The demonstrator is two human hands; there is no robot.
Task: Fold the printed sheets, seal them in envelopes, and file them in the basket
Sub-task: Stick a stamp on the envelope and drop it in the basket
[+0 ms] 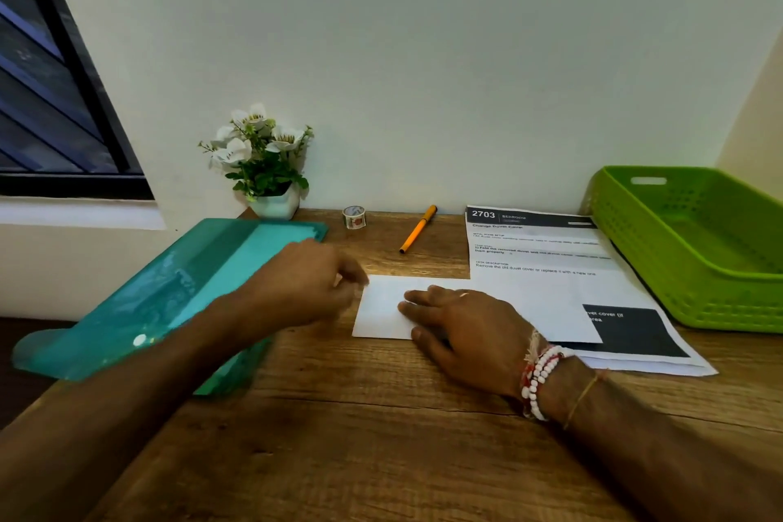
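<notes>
A folded white sheet (508, 301) lies on the wooden desk (360, 415), partly over a stack of printed sheets (546, 250) headed "2703". My right hand (462, 331) lies flat on the folded sheet, fingers pressing its left part. My left hand (309, 280) hovers at the sheet's upper left corner with fingers loosely curled; whether it touches the paper is unclear. A green plastic basket (678, 301) sits at the right and looks empty. No envelope is visible.
A teal plastic folder (140, 301) lies at the left, hanging over the desk edge. A roll of tape (354, 217), an orange pen (418, 228) and a potted white flower (265, 165) stand along the wall. A window is at the far left.
</notes>
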